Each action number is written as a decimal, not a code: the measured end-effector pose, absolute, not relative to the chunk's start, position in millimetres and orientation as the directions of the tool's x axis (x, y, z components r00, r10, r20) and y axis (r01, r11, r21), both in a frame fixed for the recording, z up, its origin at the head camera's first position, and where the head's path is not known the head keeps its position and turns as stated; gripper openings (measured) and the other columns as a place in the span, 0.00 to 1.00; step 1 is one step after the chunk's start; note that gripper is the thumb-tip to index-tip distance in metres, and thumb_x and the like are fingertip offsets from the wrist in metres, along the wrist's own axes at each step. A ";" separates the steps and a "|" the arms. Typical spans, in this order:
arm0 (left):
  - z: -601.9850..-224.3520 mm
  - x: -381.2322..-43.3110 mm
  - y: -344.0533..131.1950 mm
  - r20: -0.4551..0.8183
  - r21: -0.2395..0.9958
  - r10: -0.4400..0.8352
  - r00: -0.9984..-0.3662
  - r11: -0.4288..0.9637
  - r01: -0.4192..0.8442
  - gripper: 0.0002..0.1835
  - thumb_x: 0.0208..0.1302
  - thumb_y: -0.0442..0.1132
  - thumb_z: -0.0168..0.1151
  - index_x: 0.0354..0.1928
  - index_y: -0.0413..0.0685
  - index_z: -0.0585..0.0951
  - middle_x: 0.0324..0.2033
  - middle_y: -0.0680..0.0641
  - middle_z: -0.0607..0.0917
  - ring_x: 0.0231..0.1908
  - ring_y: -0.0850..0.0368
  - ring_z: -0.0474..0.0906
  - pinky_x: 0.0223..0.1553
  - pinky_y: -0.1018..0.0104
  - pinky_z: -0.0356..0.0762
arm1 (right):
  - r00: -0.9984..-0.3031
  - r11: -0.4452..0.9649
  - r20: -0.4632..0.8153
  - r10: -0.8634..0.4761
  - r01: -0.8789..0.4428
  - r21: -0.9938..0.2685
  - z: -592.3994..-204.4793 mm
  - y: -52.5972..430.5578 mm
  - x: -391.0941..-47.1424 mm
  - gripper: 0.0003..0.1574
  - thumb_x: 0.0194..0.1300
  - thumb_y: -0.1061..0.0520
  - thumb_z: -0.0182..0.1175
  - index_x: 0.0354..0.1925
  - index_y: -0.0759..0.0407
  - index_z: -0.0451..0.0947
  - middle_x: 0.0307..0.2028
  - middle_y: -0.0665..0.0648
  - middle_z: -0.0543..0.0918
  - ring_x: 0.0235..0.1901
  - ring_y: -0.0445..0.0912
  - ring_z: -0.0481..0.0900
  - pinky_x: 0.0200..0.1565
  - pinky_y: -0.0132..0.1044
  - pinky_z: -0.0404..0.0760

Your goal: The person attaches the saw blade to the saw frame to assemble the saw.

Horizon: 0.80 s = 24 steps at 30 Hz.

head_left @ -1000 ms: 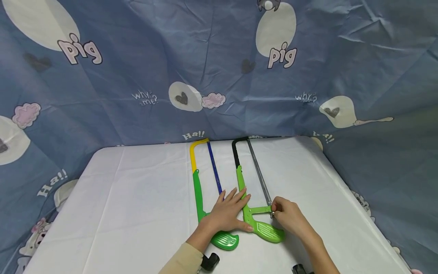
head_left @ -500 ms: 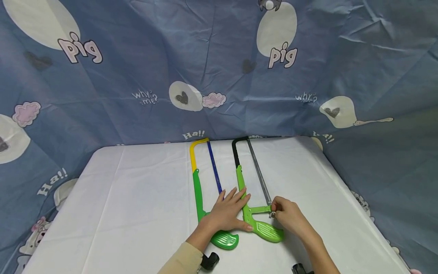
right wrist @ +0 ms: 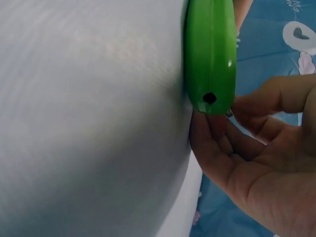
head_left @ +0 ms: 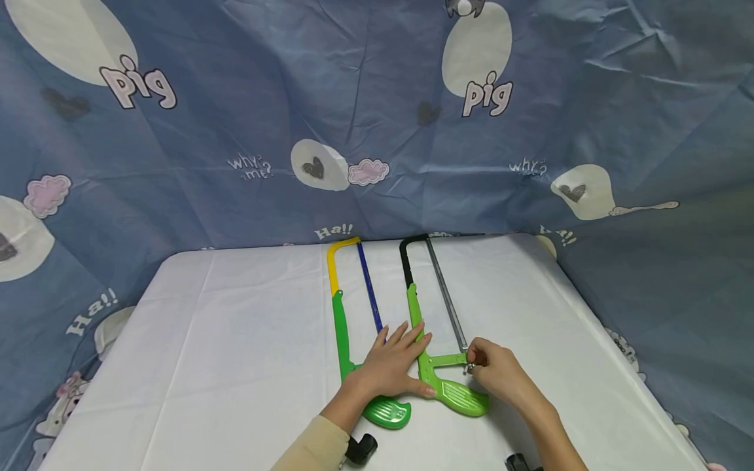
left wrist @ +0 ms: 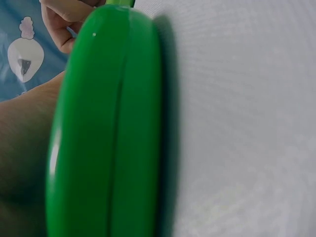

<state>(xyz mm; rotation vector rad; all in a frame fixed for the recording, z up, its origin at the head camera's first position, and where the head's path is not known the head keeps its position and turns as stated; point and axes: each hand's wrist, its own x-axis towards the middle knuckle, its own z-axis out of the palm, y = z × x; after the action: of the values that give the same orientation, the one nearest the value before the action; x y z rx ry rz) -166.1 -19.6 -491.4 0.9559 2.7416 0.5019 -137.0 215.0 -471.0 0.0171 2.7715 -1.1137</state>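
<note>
Two hacksaws lie side by side on the white table, blades to the right. The right hacksaw has a lime-green handle, black front frame and grey blade. My left hand rests spread over it, fingertips and thumb on its green frame. Under that hand and wrist lies the left hacksaw, green and yellow with a blue blade, partly hidden. With thumb and fingers my right hand pinches the small metal wing nut at the near end of the grey blade. In the right wrist view, the green handle hides most of the nut.
A white cloth covers the table. Behind it hangs a blue printed curtain, close to the far tips of both saws. Black wrist-camera parts show below my left wrist.
The small metal nut at the right hacksaw's blade end has turned slightly between my right fingers. Both saws and my left hand keep their places.
</note>
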 end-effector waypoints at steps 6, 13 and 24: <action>-492.7 -166.7 -19.3 -0.067 0.371 0.628 -0.775 0.737 0.565 0.55 0.53 0.73 0.63 0.78 0.57 0.56 0.80 0.51 0.50 0.79 0.44 0.45 0.76 0.36 0.41 | -0.986 0.714 -0.157 -0.061 0.067 -0.697 -470.1 214.9 -137.6 0.09 0.55 0.70 0.57 0.32 0.58 0.74 0.25 0.52 0.78 0.27 0.44 0.71 0.29 0.33 0.68; -491.2 -166.1 -19.4 -0.065 0.379 0.633 -0.771 0.731 0.568 0.55 0.54 0.73 0.63 0.78 0.57 0.56 0.80 0.50 0.50 0.79 0.43 0.45 0.76 0.36 0.41 | -0.985 0.699 -0.162 -0.059 0.075 -0.711 -469.9 214.2 -138.1 0.13 0.52 0.74 0.50 0.32 0.59 0.73 0.26 0.53 0.80 0.27 0.44 0.73 0.27 0.32 0.68; -492.2 -166.8 -19.6 -0.074 0.369 0.629 -0.774 0.738 0.564 0.55 0.53 0.74 0.62 0.78 0.58 0.55 0.80 0.52 0.49 0.79 0.44 0.44 0.76 0.36 0.41 | -0.981 0.657 -0.140 -0.131 0.020 -0.753 -472.0 219.4 -136.9 0.16 0.55 0.79 0.52 0.33 0.61 0.73 0.29 0.54 0.81 0.30 0.44 0.76 0.27 0.30 0.71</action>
<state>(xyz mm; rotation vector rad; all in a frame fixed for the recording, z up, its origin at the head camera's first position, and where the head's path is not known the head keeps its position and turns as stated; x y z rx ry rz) -166.8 -19.6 -492.2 0.9523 2.7452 0.4890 -136.9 219.4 -472.0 -0.0910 2.6910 -1.2267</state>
